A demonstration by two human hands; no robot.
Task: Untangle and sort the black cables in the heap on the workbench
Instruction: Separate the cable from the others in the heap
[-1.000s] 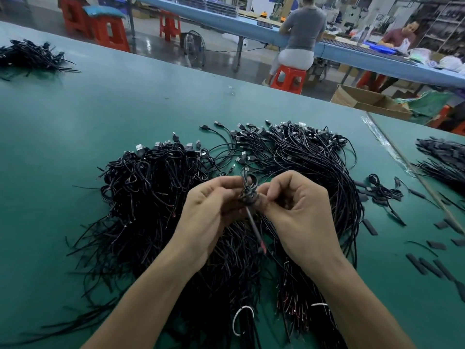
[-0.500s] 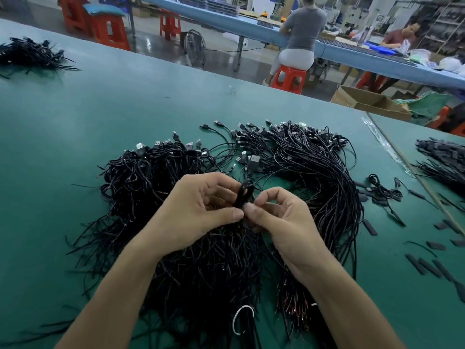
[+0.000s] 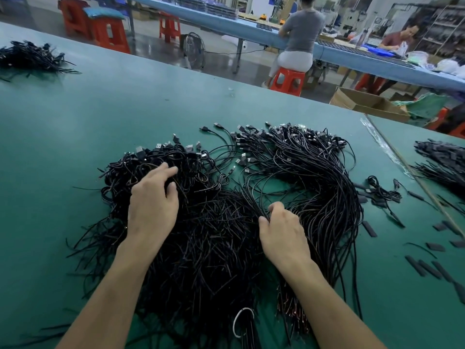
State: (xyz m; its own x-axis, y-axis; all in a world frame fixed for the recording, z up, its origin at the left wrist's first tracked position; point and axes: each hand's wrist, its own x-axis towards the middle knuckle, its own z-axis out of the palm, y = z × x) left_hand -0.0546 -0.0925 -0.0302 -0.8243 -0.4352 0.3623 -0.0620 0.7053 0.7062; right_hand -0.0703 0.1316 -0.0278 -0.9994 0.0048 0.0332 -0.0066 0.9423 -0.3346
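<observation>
Cables lie in one black heap under and between our two hands on the workbench, far too many for us to count. We make out two parts: a tangled lobe under our left hand and a combed lobe curving past our right. Our left hand lies palm down, fingers spread and loosely bent, tips touching strands, gripping nothing. Our right hand is curled, thumb and fingers pinching a bunch of strands. One white loop sits between our forearms. Two smaller piles lie well apart: a left pile far beyond our left hand, and a right pile out past our right. Ahead of both hands, two people sit at a blue bench: a person in grey and a person in maroon.
</observation>
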